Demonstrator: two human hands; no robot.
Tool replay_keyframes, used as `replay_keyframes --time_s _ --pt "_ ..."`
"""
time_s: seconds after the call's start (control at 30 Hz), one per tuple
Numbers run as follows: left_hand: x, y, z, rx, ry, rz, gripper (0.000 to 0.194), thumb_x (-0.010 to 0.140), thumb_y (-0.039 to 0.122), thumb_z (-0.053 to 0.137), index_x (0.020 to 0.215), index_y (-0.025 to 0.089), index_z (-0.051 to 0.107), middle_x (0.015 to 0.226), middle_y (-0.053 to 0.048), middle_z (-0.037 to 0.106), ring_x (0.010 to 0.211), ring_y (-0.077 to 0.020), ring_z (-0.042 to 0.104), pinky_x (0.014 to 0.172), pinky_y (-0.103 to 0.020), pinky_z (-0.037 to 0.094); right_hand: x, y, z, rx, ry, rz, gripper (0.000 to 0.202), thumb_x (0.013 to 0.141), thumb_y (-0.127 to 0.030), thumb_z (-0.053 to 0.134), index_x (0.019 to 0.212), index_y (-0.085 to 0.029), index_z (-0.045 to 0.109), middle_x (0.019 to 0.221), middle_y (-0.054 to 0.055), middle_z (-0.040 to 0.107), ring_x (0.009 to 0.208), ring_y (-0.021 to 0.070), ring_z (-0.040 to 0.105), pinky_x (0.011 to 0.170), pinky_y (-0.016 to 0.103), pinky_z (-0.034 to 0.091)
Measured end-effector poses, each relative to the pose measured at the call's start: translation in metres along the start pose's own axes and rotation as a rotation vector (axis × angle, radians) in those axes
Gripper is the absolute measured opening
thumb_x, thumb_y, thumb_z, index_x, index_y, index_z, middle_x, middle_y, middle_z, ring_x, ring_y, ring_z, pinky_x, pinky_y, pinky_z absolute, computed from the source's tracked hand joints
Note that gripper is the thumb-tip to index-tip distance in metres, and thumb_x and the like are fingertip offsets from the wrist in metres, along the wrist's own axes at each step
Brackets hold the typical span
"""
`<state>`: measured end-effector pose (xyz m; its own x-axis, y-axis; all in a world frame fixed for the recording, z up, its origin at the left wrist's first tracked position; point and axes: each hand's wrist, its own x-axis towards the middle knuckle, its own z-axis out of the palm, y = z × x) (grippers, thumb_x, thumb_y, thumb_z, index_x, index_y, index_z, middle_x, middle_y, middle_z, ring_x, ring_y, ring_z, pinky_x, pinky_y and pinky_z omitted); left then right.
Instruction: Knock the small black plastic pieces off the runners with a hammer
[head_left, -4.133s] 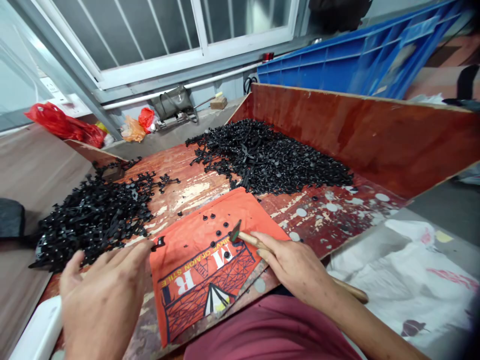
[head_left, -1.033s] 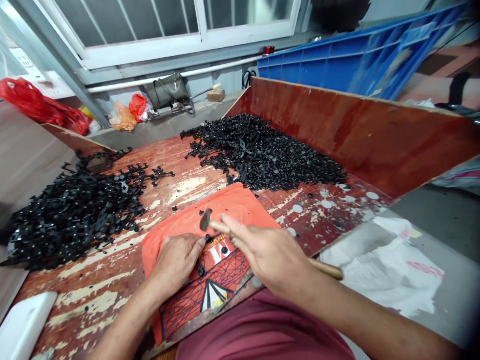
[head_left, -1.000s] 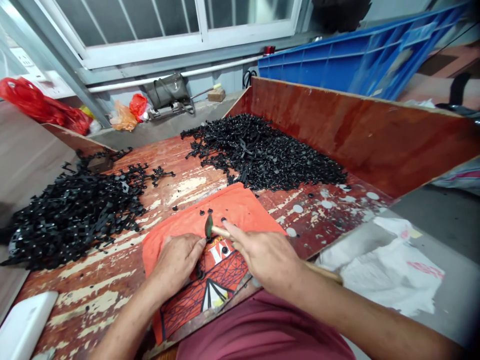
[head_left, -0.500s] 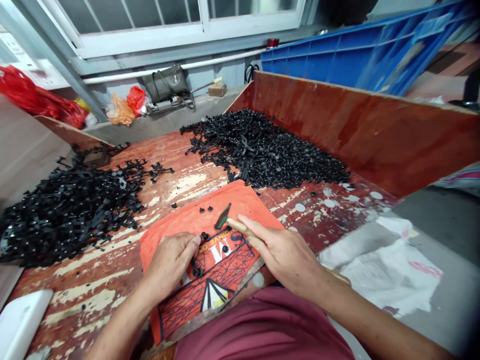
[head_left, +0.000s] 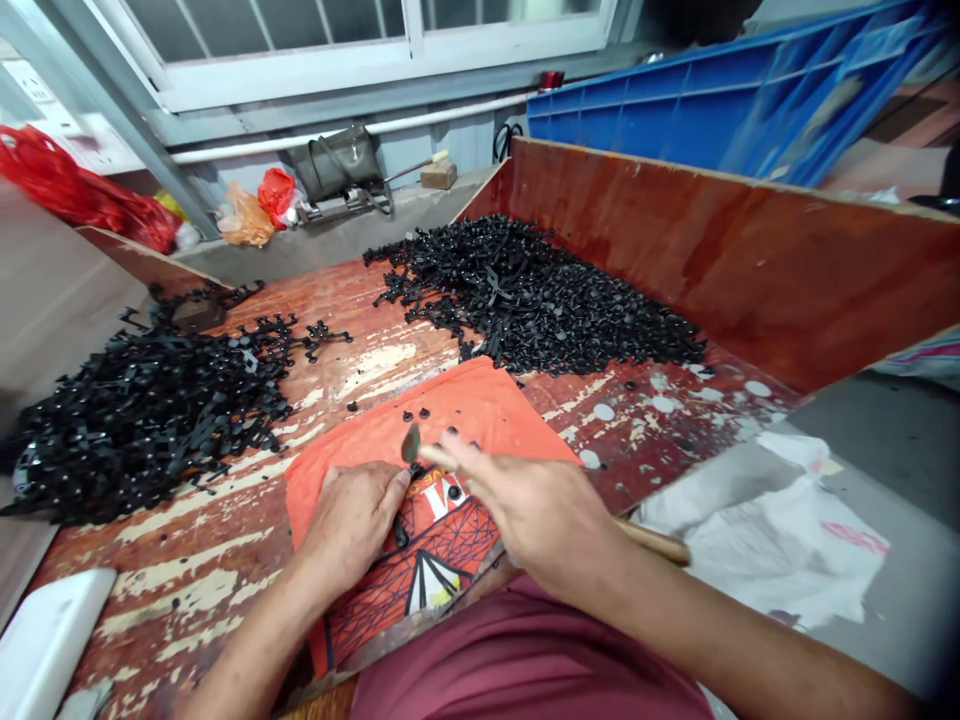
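My right hand (head_left: 544, 510) is closed round the wooden handle of a small hammer (head_left: 411, 443), and both are smeared by motion. The hammer's head is at a small black plastic part (head_left: 403, 535), near my left fingertips; whether they touch I cannot tell. My left hand (head_left: 356, 525) pinches that part, with much of it hidden under the fingers. Beneath both hands lies an orange printed cloth (head_left: 465, 395), on which several loose black round pieces (head_left: 454, 492) are scattered.
A heap of black plastic parts (head_left: 172, 410) lies at the left, and another heap (head_left: 540, 295) at the back right. A red-brown board (head_left: 712, 250) walls the worn table (head_left: 225, 540). Beyond it stands a blue crate (head_left: 660, 110). A white bag (head_left: 772, 540) lies at the right.
My right hand has swung the hammer left and down, bringing its head to the part by my left fingers. My left hand keeps nearly the same place.
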<state>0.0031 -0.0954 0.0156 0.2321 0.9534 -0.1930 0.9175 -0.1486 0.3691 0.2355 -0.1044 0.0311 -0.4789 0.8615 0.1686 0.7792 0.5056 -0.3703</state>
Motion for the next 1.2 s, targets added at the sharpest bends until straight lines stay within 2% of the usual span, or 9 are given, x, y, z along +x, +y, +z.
replay_keyframes --time_s 0.07,0.2,0.33,0.47,0.63,0.77,0.9,1.0,1.2 --pt "-0.001 0.0 0.0 0.01 -0.003 0.009 0.047 0.102 0.039 0.024 0.074 0.019 0.057 0.079 -0.006 0.068 0.074 -0.0219 0.059 0.075 -0.034 0.031 0.002 0.0 0.004 -0.064 -0.052 0.006 0.052 0.1 -0.026 0.047 0.151 -0.033 0.04 0.082 0.001 0.076 0.068 0.0204 0.07 0.06 0.028 0.049" --pt "-0.002 -0.002 0.0 0.014 0.002 0.017 0.047 0.102 0.039 0.025 0.076 0.02 0.059 0.083 -0.007 0.069 0.078 -0.0225 0.061 0.075 -0.034 0.031 0.005 0.0 0.004 0.009 0.027 -0.007 0.054 0.102 -0.026 0.043 0.155 -0.033 0.031 0.098 0.002 0.076 0.083 0.0185 0.071 0.067 0.026 0.048" --pt "-0.002 -0.002 0.0 0.023 0.007 0.021 0.046 0.101 0.038 0.025 0.074 0.02 0.058 0.082 -0.007 0.069 0.078 -0.0226 0.061 0.075 -0.034 0.031 0.005 0.001 0.006 -0.135 -0.073 0.028 0.053 0.099 -0.026 0.047 0.151 -0.031 0.04 0.079 0.001 0.075 0.067 0.02 0.069 0.058 0.027 0.045" --pt "-0.001 -0.001 0.001 0.005 0.018 0.025 0.046 0.101 0.038 0.026 0.074 0.02 0.058 0.081 -0.007 0.069 0.078 -0.0229 0.061 0.076 -0.034 0.032 0.005 -0.002 0.004 -0.081 -0.02 0.025 0.054 0.101 -0.027 0.044 0.154 -0.031 0.034 0.091 0.003 0.076 0.079 0.0194 0.07 0.065 0.026 0.047" --pt "-0.001 -0.006 -0.001 -0.079 0.017 0.035 0.046 0.1 0.043 0.029 0.075 0.02 0.061 0.08 -0.007 0.068 0.079 -0.0241 0.06 0.076 -0.035 0.034 0.007 -0.002 0.006 -0.114 -0.092 0.043 0.051 0.099 -0.027 0.048 0.149 -0.032 0.042 0.082 0.002 0.076 0.07 0.0218 0.07 0.06 0.028 0.047" --pt "-0.004 -0.007 -0.015 -0.541 0.067 -0.011 0.041 0.094 0.05 0.042 0.08 0.02 0.065 0.085 -0.005 0.067 0.085 -0.0231 0.059 0.08 -0.033 0.04 0.008 0.008 -0.003 0.144 0.052 0.077 0.048 0.1 -0.027 0.044 0.148 -0.032 0.043 0.109 0.004 0.074 0.086 0.0201 0.07 0.073 0.029 0.049" --pt "-0.005 0.007 -0.027 -1.178 0.036 -0.198 0.031 0.082 0.047 0.066 0.089 0.017 0.071 0.085 -0.003 0.069 0.077 -0.017 0.06 0.074 -0.027 0.044 0.006 0.015 -0.013 0.431 0.125 0.197 0.024 0.096 -0.028 0.05 0.115 -0.024 0.065 0.085 0.0 0.07 0.073 0.0168 0.063 0.066 0.026 0.046" --pt "-0.002 0.022 -0.023 -1.506 0.07 -0.314 0.031 0.072 0.037 0.08 0.092 0.015 0.071 0.076 -0.002 0.068 0.068 -0.0122 0.06 0.068 -0.022 0.047 0.0 0.014 -0.009 0.607 0.143 0.281 0.013 0.09 -0.03 0.056 0.093 -0.021 0.065 0.076 -0.002 0.064 0.068 0.0157 0.058 0.062 0.025 0.044" --pt "0.007 0.041 0.0 -1.917 0.155 -0.379 0.019 0.08 0.015 0.072 0.096 0.019 0.064 0.077 -0.002 0.068 0.061 -0.0109 0.061 0.058 -0.022 0.052 -0.01 0.014 -0.001 0.798 0.186 0.324 0.013 0.089 -0.03 0.056 0.093 -0.02 0.064 0.081 -0.001 0.063 0.072 0.0159 0.057 0.066 0.026 0.044"
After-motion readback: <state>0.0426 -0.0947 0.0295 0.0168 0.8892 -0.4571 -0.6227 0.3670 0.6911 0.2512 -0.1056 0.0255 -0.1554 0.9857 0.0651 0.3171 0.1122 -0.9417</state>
